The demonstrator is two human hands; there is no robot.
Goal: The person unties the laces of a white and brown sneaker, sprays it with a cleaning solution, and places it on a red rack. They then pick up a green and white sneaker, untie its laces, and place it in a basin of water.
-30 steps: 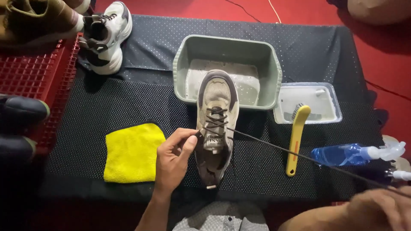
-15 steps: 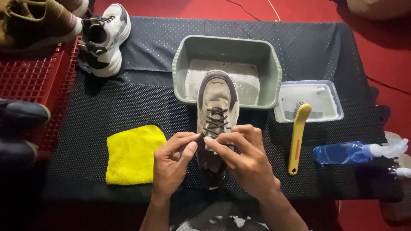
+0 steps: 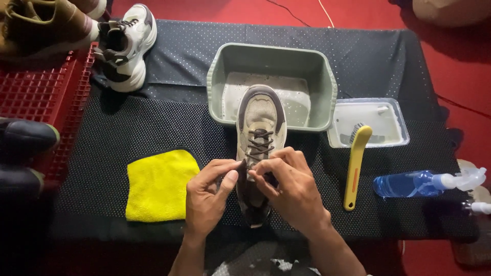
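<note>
A beige and brown sneaker (image 3: 262, 115) lies toe-up in the middle of the dark dotted mat (image 3: 153, 122), its toe resting over the rim of a grey-green basin (image 3: 220, 71). Both hands meet over its lower eyelets. My left hand (image 3: 208, 197) pinches the dark shoelace (image 3: 258, 143) at the shoe's left side. My right hand (image 3: 289, 189) grips the same lace from the right, covering the tongue and heel part of the shoe.
A folded yellow cloth (image 3: 159, 185) lies left of the hands. Right of the shoe are a yellow-handled brush (image 3: 354, 166), a clear shallow tub (image 3: 388, 120) and a blue spray bottle (image 3: 419, 183). A white sneaker (image 3: 125, 48) and red crate (image 3: 36, 97) with shoes sit left.
A second ago my right hand was far right, pulling the lace out taut. It has come back to the shoe and now works at the eyelets beside my left hand.
</note>
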